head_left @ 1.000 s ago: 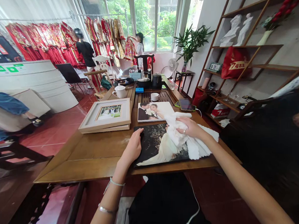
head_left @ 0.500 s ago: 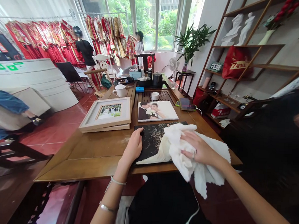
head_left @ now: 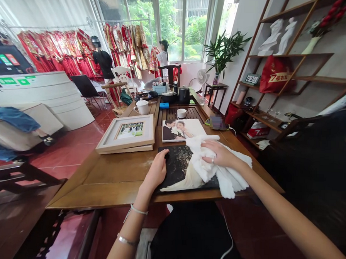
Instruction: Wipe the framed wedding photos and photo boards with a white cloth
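Observation:
A dark photo panel (head_left: 175, 164), printed with pale specks and a cream gown shape, lies flat at the near edge of the wooden table. My left hand (head_left: 157, 170) grips its left edge. Bunched under my right hand (head_left: 220, 154) is a white towel (head_left: 204, 164), pressed on the panel's right part and hiding much of it. The towel's loose end spreads over the panel's right side toward the table edge. Just behind lies a white-edged photo panel of a couple (head_left: 183, 130), its near right corner covered by the towel.
Stacked wooden picture frames (head_left: 126, 133) lie on the left of the table (head_left: 100, 183). Beyond are a lidded white cup (head_left: 141, 106), a small white bowl (head_left: 181, 113), a blue box (head_left: 164, 105) and a phone (head_left: 218, 123) on a cable. A dark-clothed person sits close at right.
My right hand has slid left and away from me with the towel, which now reaches the couple photo's corner. My left hand stays on the panel's edge. The view has shifted slightly.

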A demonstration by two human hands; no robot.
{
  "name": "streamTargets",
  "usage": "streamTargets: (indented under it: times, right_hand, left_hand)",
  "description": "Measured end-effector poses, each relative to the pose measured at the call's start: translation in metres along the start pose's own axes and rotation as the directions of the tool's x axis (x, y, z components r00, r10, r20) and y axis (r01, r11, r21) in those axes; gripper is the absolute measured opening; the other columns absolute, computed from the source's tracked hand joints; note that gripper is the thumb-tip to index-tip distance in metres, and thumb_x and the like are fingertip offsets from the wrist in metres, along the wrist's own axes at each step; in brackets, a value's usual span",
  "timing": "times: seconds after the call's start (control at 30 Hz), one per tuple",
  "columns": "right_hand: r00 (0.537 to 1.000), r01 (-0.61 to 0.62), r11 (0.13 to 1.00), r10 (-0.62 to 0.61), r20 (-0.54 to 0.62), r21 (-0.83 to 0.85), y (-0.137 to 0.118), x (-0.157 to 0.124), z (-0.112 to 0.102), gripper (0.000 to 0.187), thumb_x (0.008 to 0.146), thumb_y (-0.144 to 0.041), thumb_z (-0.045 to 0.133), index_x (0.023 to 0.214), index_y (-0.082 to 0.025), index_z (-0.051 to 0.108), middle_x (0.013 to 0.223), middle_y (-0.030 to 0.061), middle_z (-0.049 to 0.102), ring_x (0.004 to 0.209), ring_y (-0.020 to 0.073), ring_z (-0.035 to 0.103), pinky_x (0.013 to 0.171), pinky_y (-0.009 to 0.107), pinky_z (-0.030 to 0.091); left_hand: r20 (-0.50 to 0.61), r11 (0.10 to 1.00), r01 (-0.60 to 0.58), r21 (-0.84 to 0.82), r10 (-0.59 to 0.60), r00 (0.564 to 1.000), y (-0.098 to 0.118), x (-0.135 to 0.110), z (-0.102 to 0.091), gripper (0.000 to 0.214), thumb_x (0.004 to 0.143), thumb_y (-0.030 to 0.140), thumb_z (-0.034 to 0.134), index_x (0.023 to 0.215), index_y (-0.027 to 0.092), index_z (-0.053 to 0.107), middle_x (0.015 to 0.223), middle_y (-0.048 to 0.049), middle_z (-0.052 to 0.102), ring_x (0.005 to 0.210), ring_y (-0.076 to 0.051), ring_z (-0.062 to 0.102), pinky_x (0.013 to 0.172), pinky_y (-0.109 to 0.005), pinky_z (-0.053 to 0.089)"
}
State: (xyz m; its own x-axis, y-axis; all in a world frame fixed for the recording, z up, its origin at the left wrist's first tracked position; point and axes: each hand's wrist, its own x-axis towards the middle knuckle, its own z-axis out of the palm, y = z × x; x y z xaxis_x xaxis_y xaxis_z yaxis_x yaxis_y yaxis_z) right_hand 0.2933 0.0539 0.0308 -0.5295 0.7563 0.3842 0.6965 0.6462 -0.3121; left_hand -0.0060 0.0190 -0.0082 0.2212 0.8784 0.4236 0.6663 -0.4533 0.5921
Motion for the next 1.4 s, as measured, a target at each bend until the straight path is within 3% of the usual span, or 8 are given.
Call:
streamTargets:
  times: [0.13, 0.27, 0.57, 0.73, 0.9, 1.03, 1.23, 1.4]
  right_hand:
    - [0.999, -0.015, 0.998, 0.017, 0.03, -0.059, -0.008, 0.031, 0.003, 0.044, 0.081, -0.038, 0.06, 0.121, -0.019, 0.061, 0.122, 0.0115, 0.065, 0.114, 0.0311, 0.057, 0.099, 0.049, 0.043]
    - [0.999, -0.008, 0.997, 0.01, 0.032, -0.078, -0.022, 0.036, 0.009, 0.046, 0.084, -0.038, 0.057, 0.124, -0.015, 0.06, 0.123, 0.0146, 0.063, 0.116, 0.033, 0.054, 0.099, 0.05, 0.041]
    - [0.989, 0.124, 0.991, -0.127, 0.07, 0.051, -0.066, -0.04, 0.001, 0.044, 0.081, -0.038, 0.063, 0.122, -0.02, 0.06, 0.124, 0.0134, 0.06, 0.122, 0.0322, 0.049, 0.101, 0.049, 0.041]
    - [0.985, 0.159, 0.985, -0.163, 0.053, 0.071, -0.046, -0.065, -0.005, 0.045, 0.081, -0.041, 0.064, 0.121, -0.02, 0.06, 0.13, 0.015, 0.058, 0.124, 0.0325, 0.049, 0.102, 0.049, 0.041]
    - [0.998, 0.04, 0.999, -0.041, -0.038, -0.015, -0.006, -0.045, -0.002, 0.047, 0.083, -0.045, 0.059, 0.122, -0.019, 0.061, 0.125, 0.0141, 0.062, 0.12, 0.0329, 0.053, 0.101, 0.051, 0.042]
    - [0.998, -0.046, 0.996, 0.043, -0.035, -0.074, 0.005, -0.009, 0.002, 0.046, 0.084, -0.044, 0.057, 0.122, -0.019, 0.061, 0.124, 0.0132, 0.063, 0.117, 0.0328, 0.055, 0.101, 0.051, 0.041]
    - [0.991, -0.131, 0.979, 0.131, -0.01, -0.155, -0.019, 0.023, 0.017, 0.049, 0.087, -0.044, 0.052, 0.128, -0.018, 0.055, 0.125, 0.0141, 0.061, 0.117, 0.0343, 0.051, 0.098, 0.05, 0.04]
    - [0.998, 0.002, 0.992, 0.005, 0.059, -0.125, -0.06, 0.009, 0.022, 0.055, 0.088, -0.047, 0.053, 0.133, -0.016, 0.052, 0.129, 0.0168, 0.057, 0.122, 0.0363, 0.046, 0.102, 0.052, 0.037]
  left_hand:
    - [0.001, 1.0, 0.006, -0.005, -0.006, 1.0, 0.0, -0.001, 0.0, 0.043, 0.091, 0.013, 0.031, 0.131, 0.016, 0.048, 0.135, -0.0144, 0.055, 0.131, -0.021, 0.048, 0.113, -0.045, 0.036]
    - [-0.001, 1.0, 0.016, 0.001, -0.016, 1.0, 0.001, -0.001, 0.0, 0.043, 0.092, 0.013, 0.03, 0.131, 0.015, 0.048, 0.135, -0.0153, 0.054, 0.131, -0.022, 0.048, 0.113, -0.046, 0.036]
    - [0.001, 1.0, 0.02, -0.001, -0.02, 1.0, 0.002, -0.001, -0.001, 0.043, 0.092, 0.012, 0.031, 0.131, 0.015, 0.048, 0.135, -0.0155, 0.054, 0.131, -0.022, 0.048, 0.113, -0.047, 0.036]
    - [-0.004, 1.0, -0.008, -0.015, 0.008, 1.0, 0.001, 0.0, 0.0, 0.043, 0.091, 0.012, 0.032, 0.131, 0.017, 0.048, 0.136, -0.014, 0.054, 0.131, -0.022, 0.048, 0.113, -0.045, 0.037]
    - [-0.009, 1.0, -0.007, -0.015, 0.007, 1.0, 0.001, 0.0, 0.0, 0.043, 0.091, 0.011, 0.031, 0.13, 0.015, 0.049, 0.135, -0.0158, 0.055, 0.131, -0.023, 0.048, 0.113, -0.048, 0.037]
    - [-0.008, 1.0, -0.009, -0.012, 0.009, 1.0, 0.0, 0.0, 0.001, 0.043, 0.091, 0.011, 0.031, 0.13, 0.014, 0.049, 0.135, -0.016, 0.055, 0.131, -0.022, 0.048, 0.113, -0.047, 0.036]
    - [-0.01, 1.0, -0.017, -0.011, 0.017, 1.0, -0.002, 0.0, 0.002, 0.043, 0.091, 0.01, 0.031, 0.13, 0.015, 0.049, 0.135, -0.0154, 0.055, 0.132, -0.022, 0.048, 0.114, -0.047, 0.036]
    - [-0.005, 1.0, -0.015, -0.012, 0.015, 1.0, -0.001, -0.001, 0.003, 0.044, 0.09, 0.009, 0.032, 0.13, 0.014, 0.049, 0.135, -0.0158, 0.055, 0.132, -0.023, 0.047, 0.113, -0.048, 0.036]
